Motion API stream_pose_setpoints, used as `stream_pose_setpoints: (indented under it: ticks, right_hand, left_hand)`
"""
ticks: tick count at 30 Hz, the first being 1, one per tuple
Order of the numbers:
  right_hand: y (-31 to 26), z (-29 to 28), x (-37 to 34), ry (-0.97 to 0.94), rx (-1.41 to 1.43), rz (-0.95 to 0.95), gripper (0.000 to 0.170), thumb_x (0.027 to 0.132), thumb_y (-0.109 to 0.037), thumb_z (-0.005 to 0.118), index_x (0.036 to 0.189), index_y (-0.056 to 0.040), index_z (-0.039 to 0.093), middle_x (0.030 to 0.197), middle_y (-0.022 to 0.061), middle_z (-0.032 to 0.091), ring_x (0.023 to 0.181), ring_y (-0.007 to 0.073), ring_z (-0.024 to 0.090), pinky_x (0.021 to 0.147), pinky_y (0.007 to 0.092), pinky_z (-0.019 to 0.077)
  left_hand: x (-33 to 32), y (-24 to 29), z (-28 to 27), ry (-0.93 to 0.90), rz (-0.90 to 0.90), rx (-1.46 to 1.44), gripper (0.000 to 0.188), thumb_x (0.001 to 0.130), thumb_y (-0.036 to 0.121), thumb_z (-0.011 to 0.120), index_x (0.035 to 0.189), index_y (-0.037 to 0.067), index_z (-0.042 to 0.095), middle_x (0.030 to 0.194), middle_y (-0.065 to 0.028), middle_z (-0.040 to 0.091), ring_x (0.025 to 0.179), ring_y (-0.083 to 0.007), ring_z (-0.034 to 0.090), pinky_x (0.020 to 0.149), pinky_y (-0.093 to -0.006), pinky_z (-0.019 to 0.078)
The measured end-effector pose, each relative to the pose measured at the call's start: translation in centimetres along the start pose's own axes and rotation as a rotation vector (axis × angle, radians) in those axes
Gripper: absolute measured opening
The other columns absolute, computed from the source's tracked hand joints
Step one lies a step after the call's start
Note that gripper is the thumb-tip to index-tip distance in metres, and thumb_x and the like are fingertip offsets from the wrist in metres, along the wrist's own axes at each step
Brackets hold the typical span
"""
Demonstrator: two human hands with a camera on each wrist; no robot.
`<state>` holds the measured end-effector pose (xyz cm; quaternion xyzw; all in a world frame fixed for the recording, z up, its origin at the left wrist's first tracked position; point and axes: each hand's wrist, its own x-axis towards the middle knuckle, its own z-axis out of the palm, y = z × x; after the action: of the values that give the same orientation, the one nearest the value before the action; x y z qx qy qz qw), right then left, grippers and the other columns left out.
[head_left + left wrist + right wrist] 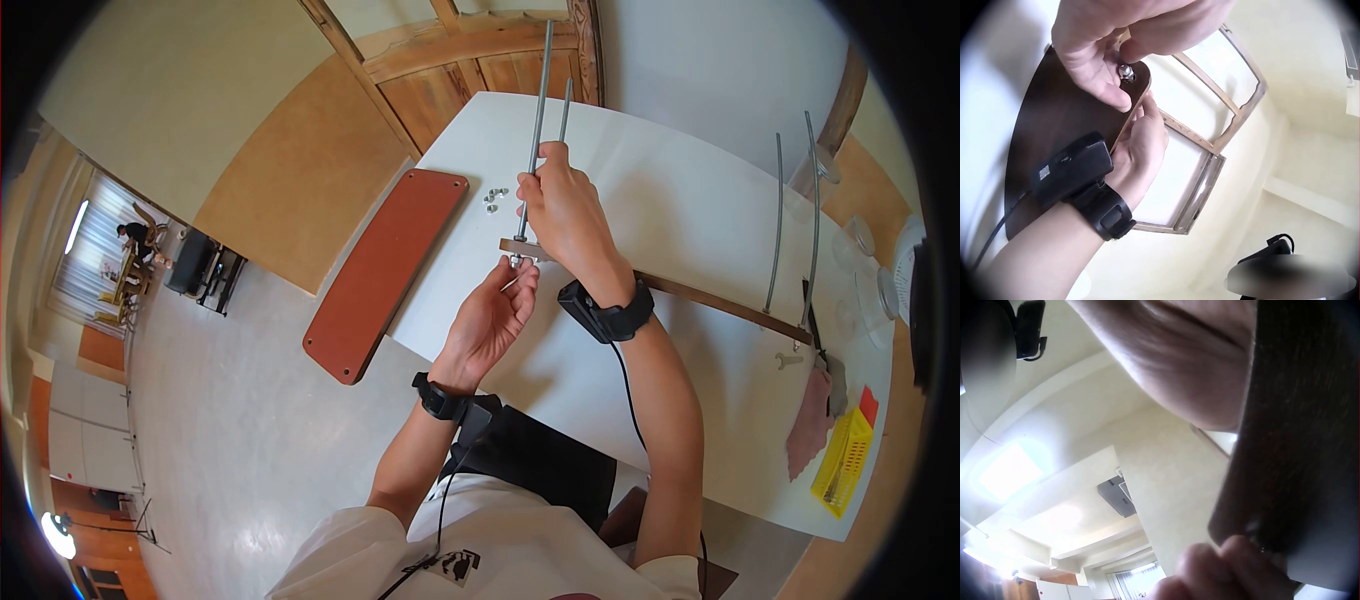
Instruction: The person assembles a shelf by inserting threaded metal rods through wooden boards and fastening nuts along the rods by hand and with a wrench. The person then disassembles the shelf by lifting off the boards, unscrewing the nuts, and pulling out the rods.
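A brown board (675, 290), seen nearly edge-on in the head view, has upright metal rods at both ends. My right hand (575, 218) grips a near-end rod (541, 110) just above the board. Below that end, my left hand (490, 328) pinches at the nut (516, 262). In the left wrist view, my left hand (1104, 44) has its fingers around the nut (1126, 72) near the board's (1054, 119) rounded corner; my right hand (1141, 144) is behind. The right wrist view shows the dark board (1304, 425), my right palm (1179, 369) and left fingertips (1222, 572).
A reddish-brown panel (385, 280) with corner holes lies at the white table's (700, 150) left edge. Several loose nuts (491, 209) lie beside it. At the right are a wrench (788, 360), a pink cloth (810, 425), a yellow basket (846, 460) and clear round containers (858, 236).
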<state>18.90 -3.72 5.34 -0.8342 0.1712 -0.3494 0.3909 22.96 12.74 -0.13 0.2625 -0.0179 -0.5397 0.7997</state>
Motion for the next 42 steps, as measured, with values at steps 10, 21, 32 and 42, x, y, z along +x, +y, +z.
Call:
stream_pose_setpoints:
  ticks: [10,21,32,42]
  right_hand:
    - [-0.1,-0.1,0.0,-0.008,0.012,0.007,0.021,0.099,-0.006,0.058,0.102,0.0093,0.044,0.071,0.0284,0.066,0.072,0.0475,0.071,0.066,0.0512,0.0573]
    - [0.3,0.0,-0.2,0.002,-0.001,-0.019,0.021,0.099,-0.007,0.059,0.101,0.0077,0.044,0.07,0.0281,0.066,0.072,0.0474,0.07,0.065,0.0515,0.0571]
    - [0.5,0.2,0.0,0.004,-0.018,-0.005,0.023,0.098,-0.007,0.06,0.104,0.0081,0.044,0.072,0.0294,0.066,0.074,0.048,0.07,0.066,0.0513,0.058]
    - [0.2,-0.1,-0.1,-0.065,-0.076,0.067,0.031,0.104,-0.011,0.055,0.124,0.0107,0.046,0.086,0.0198,0.074,0.078,0.0318,0.076,0.073,0.0424,0.0582]
  left_hand:
    - [0.4,-0.2,-1.4,-0.092,-0.039,-0.03,0.02,0.112,0.015,0.046,0.116,-0.002,0.056,0.107,-0.0068,0.06,0.084,-0.007,0.06,0.076,-0.0176,0.0573]
    - [0.6,1.9,-2.5,-0.036,-0.07,0.21,0.018,0.111,0.014,0.045,0.115,0.002,0.058,0.103,-0.0009,0.057,0.079,-0.0063,0.05,0.068,-0.0207,0.0426]
    - [6.8,6.1,-3.4,0.124,0.4,1.484,0.031,0.102,0.012,0.062,0.122,-0.012,0.061,0.115,-0.0195,0.072,0.098,-0.024,0.072,0.091,-0.035,0.0566]
    - [9.2,7.4,-5.4,0.197,0.624,2.16,0.018,0.091,0.01,0.071,0.107,0.003,0.077,0.097,-0.0135,0.076,0.086,-0.0268,0.073,0.081,-0.0368,0.0565]
